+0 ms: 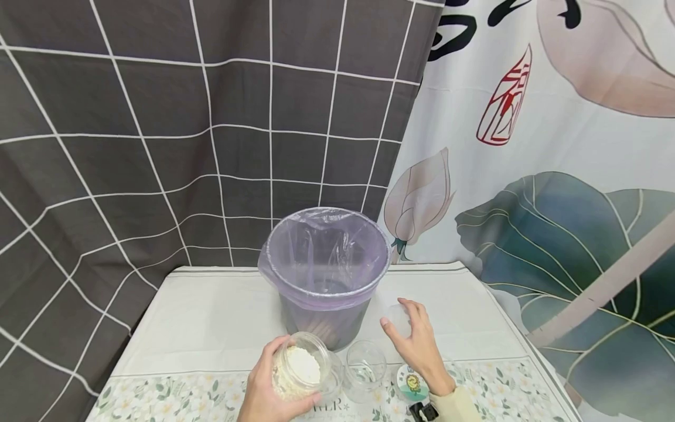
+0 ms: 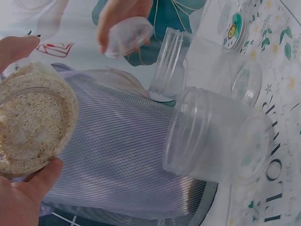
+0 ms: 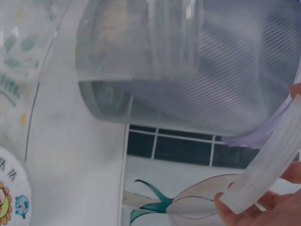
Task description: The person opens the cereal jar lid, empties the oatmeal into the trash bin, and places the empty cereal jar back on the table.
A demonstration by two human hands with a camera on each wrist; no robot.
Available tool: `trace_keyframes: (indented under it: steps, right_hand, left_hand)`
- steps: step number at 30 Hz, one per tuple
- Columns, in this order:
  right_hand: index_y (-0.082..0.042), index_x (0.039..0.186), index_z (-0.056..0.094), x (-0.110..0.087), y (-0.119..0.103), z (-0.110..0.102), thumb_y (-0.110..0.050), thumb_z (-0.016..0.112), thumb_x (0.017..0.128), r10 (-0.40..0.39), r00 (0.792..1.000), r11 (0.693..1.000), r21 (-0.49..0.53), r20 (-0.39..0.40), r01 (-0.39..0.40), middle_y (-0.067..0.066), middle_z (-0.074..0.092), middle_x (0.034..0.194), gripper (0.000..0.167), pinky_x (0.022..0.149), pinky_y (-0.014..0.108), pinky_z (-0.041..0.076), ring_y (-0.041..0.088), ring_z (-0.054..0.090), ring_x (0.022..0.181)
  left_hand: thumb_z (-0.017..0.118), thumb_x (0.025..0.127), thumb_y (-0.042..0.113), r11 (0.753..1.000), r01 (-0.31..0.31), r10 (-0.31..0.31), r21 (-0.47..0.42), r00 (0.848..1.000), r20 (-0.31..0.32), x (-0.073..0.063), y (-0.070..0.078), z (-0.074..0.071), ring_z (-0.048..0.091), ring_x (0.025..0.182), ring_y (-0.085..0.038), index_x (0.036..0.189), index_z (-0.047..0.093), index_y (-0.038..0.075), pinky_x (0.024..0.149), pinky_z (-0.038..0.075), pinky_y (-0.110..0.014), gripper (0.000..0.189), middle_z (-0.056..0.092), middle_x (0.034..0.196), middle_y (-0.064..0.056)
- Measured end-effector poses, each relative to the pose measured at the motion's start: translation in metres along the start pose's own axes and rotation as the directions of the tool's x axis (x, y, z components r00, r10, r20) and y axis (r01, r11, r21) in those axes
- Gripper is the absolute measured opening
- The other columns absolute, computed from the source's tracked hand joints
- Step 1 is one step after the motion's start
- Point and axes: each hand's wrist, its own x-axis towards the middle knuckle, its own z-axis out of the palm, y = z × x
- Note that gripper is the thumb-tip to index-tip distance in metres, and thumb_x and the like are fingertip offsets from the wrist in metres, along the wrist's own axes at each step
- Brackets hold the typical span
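My left hand (image 1: 269,381) grips a clear jar (image 1: 282,366), tilted in front of the bin. Pale beige, oat-like flakes (image 2: 35,117) fill much of it, and its mouth shows no lid. To the right, my right hand (image 1: 419,340) holds a translucent plastic lid (image 3: 263,165) on edge, fingers and thumb at its rim. Between the hands stand two clear jars, one (image 1: 365,366) nearer the right hand and another (image 2: 216,136) right beside the held jar. Below the right wrist lies a white round lid (image 1: 412,384) with a cartoon sunflower.
A mesh bin (image 1: 327,319) lined with a thin purple bag (image 1: 274,264) stands just beyond the jars. Beneath everything is a white table (image 1: 211,316) with a floral cloth (image 1: 174,392) along its near side. Behind hang a dark grid curtain (image 1: 237,158) and a lotus-print curtain (image 1: 448,123).
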Motion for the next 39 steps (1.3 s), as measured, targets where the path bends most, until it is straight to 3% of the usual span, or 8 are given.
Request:
trace_keyframes:
  steps: [6,9,20,27,30,33,37,39]
  right_hand:
    - [-0.006,0.126,0.049,0.004,0.013,0.004,-0.04,0.07,0.076,0.054,0.997,0.998,-0.04,0.046,-0.052,0.016,0.045,0.123,0.064,0.09,0.052,0.04,0.034,0.045,0.112]
    - [-0.002,0.127,0.047,0.006,0.019,0.006,-0.043,0.071,0.075,0.09,0.993,0.994,-0.063,0.074,-0.085,0.019,0.043,0.124,0.07,0.087,0.052,0.043,0.037,0.048,0.108]
    - [0.004,0.128,0.045,0.005,0.042,0.014,-0.051,0.069,0.073,0.178,0.976,0.979,-0.123,0.128,-0.163,0.02,0.043,0.12,0.082,0.089,0.05,0.042,0.035,0.045,0.108]
    - [0.003,0.127,0.046,0.004,0.051,0.017,-0.051,0.07,0.072,0.172,0.977,0.977,-0.15,0.127,-0.153,0.022,0.043,0.12,0.081,0.091,0.053,0.04,0.039,0.041,0.111]
    - [0.003,0.128,0.046,0.004,0.054,0.018,-0.051,0.07,0.072,0.175,0.976,0.975,-0.163,0.131,-0.153,0.023,0.042,0.121,0.081,0.089,0.054,0.04,0.042,0.043,0.11]
    - [0.003,0.128,0.045,0.004,0.058,0.02,-0.051,0.07,0.072,0.178,0.975,0.972,-0.179,0.134,-0.153,0.023,0.042,0.123,0.082,0.087,0.055,0.041,0.043,0.044,0.108]
    - [0.002,0.129,0.044,0.004,0.063,0.021,-0.052,0.07,0.071,0.197,0.968,0.967,-0.196,0.153,-0.165,0.023,0.042,0.124,0.083,0.087,0.056,0.041,0.045,0.042,0.11]
    - [0.0,0.13,0.044,0.003,0.065,0.021,-0.052,0.07,0.071,0.211,0.963,0.963,-0.206,0.168,-0.175,0.022,0.041,0.124,0.083,0.086,0.056,0.042,0.044,0.041,0.111]
  left_hand:
    - [0.09,0.045,0.038,0.993,-0.115,0.115,0.0,0.993,-0.03,0.007,0.001,-0.008,0.057,0.101,-0.022,0.131,0.042,0.015,0.077,0.054,-0.042,0.1,0.054,0.122,0.0]
    - [0.091,0.044,0.036,0.99,-0.138,0.138,0.012,0.989,-0.045,0.01,0.002,-0.011,0.057,0.101,-0.022,0.131,0.042,0.016,0.077,0.054,-0.039,0.103,0.053,0.122,0.001]
    - [0.093,0.037,0.028,0.996,-0.077,0.08,0.054,0.995,-0.06,0.014,0.007,-0.013,0.057,0.101,-0.022,0.127,0.045,0.008,0.08,0.053,-0.035,0.103,0.055,0.119,-0.002]
    - [0.093,0.038,0.032,0.991,-0.115,0.12,0.067,0.99,-0.075,0.018,0.007,-0.017,0.057,0.104,-0.022,0.129,0.043,0.012,0.082,0.052,-0.038,0.106,0.055,0.121,-0.001]
    - [0.093,0.038,0.032,0.989,-0.126,0.132,0.076,0.988,-0.079,0.019,0.007,-0.019,0.056,0.103,-0.021,0.129,0.044,0.01,0.084,0.05,-0.034,0.105,0.055,0.12,-0.001]
    - [0.093,0.039,0.03,0.984,-0.158,0.164,0.08,0.983,-0.08,0.021,0.015,-0.025,0.056,0.103,-0.021,0.127,0.045,0.005,0.088,0.046,-0.024,0.103,0.055,0.119,-0.005]
    - [0.092,0.041,0.021,0.971,-0.23,0.235,0.061,0.968,-0.09,0.029,0.037,-0.036,0.057,0.101,-0.025,0.124,0.045,-0.002,0.09,0.041,-0.015,0.098,0.055,0.117,-0.01]
    - [0.092,0.041,0.021,0.964,-0.261,0.266,0.053,0.958,-0.109,0.032,0.037,-0.037,0.057,0.1,-0.026,0.124,0.046,-0.003,0.09,0.041,-0.013,0.098,0.056,0.116,-0.011]
